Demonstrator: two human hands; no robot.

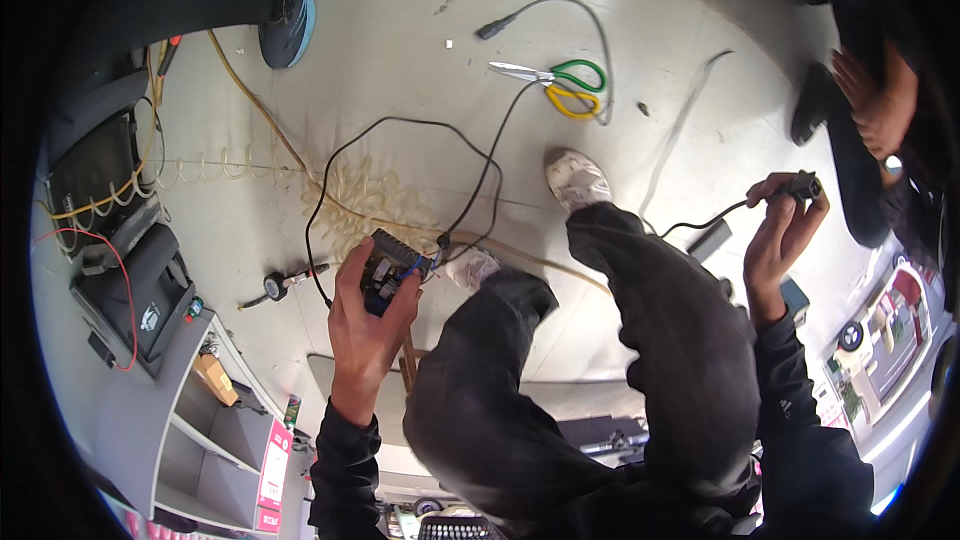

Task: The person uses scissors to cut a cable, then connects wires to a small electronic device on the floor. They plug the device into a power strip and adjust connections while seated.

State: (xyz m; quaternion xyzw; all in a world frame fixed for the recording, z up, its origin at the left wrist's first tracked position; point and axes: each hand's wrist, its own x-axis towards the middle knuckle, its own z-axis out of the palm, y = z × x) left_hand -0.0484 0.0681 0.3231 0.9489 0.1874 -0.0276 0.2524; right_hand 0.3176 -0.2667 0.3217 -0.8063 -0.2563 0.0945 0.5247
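Observation:
My left hand [368, 325] grips a small circuit board [393, 268] by its edges, thumb on one side and fingers on the other. The board carries a dark finned block, other parts and blue wires. A black cable [462, 212] runs from beside it across the floor. Raised on the right, my right hand [785, 235] is closed around a black plug [806, 186], its cord trailing down toward a dark box-shaped adapter [710, 239]. Scissors [560, 85] with green and yellow handles lie on the floor ahead, partly over a cord ending in a black connector [494, 28].
A coiled yellowish air hose [370, 202] and a pressure gauge [274, 287] lie on the left. Farther left stand black cases [140, 290] and a grey shelf unit [170, 440]. Another person's shoe [292, 10] is at the top left; another person's hand [880, 105] shows at right.

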